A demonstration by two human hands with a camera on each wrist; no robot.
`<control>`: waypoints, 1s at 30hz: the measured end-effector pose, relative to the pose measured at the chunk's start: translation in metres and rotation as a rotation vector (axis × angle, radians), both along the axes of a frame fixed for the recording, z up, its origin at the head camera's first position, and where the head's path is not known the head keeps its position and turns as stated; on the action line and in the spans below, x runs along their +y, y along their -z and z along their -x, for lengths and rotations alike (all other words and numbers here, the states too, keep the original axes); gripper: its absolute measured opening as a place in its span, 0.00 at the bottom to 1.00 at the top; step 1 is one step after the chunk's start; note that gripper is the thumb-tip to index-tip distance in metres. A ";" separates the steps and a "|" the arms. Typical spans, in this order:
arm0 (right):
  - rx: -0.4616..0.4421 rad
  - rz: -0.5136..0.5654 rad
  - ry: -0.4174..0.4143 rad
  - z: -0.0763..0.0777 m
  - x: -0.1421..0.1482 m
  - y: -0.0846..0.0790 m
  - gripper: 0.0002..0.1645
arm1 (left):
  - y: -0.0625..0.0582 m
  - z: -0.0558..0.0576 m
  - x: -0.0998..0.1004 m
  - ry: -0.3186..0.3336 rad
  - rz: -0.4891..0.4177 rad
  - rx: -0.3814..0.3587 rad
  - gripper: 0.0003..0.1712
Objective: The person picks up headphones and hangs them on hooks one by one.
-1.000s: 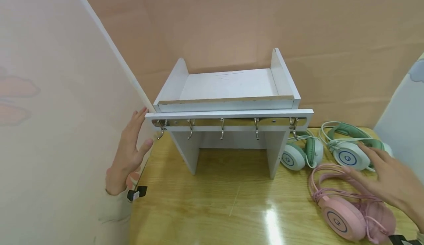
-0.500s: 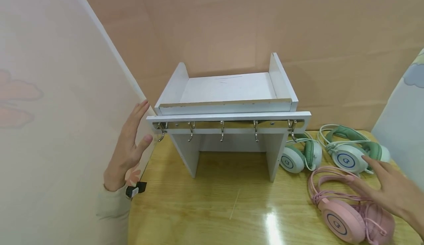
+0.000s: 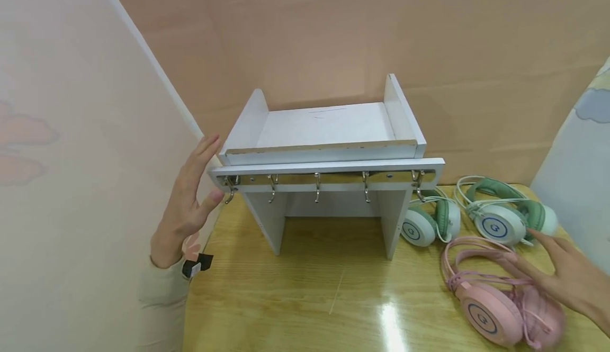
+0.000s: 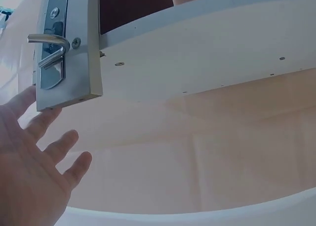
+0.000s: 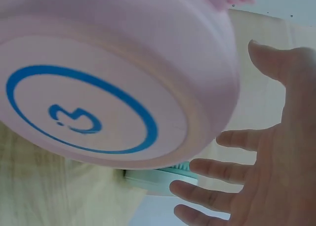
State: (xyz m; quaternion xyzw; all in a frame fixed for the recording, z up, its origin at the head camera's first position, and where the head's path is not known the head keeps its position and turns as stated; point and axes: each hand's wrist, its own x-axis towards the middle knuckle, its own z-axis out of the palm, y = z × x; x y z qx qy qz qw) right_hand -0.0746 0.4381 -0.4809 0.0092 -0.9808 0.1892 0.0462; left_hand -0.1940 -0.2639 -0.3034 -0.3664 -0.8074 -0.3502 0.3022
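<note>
A white wooden shelf unit (image 3: 329, 124) stands on the table, with a rail (image 3: 333, 167) of several metal hooks (image 3: 317, 187) along its front. My left hand (image 3: 186, 204) is at the rail's left end, fingers spread and fairly straight; whether they touch the rail (image 4: 79, 82), I cannot tell. At the right lie pink headphones (image 3: 486, 309), their cable looped round the band. My right hand (image 3: 572, 275) is spread above and beside them, holding nothing. In the right wrist view, its fingers reach towards the pink ear cup (image 5: 118, 87) with the thumb apart.
Behind the pink pair lie two white-and-green headphones (image 3: 505, 225), the smaller-looking pair (image 3: 429, 222) next to the unit's right leg. A pale wall (image 3: 86, 182) rises close on the left, another (image 3: 581, 145) on the right. Brown paper (image 3: 333, 34) covers the back.
The head view has shifted slightly. My left hand has come a little nearer the rail's left end. My right hand has shifted slightly right and down over the pink headphones.
</note>
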 end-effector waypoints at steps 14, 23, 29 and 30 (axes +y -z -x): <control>-0.149 0.043 -0.043 0.013 -0.002 0.001 0.53 | -0.009 0.003 0.010 0.092 -0.061 0.052 0.52; -0.167 0.108 -0.080 0.020 -0.003 0.007 0.51 | -0.012 0.005 0.013 0.125 -0.092 0.081 0.48; -0.229 0.097 -0.042 0.020 0.004 0.008 0.52 | -0.012 0.010 0.019 0.144 -0.124 0.116 0.47; -0.236 0.091 -0.033 0.019 0.005 0.008 0.53 | -0.012 0.011 0.020 0.150 -0.131 0.115 0.47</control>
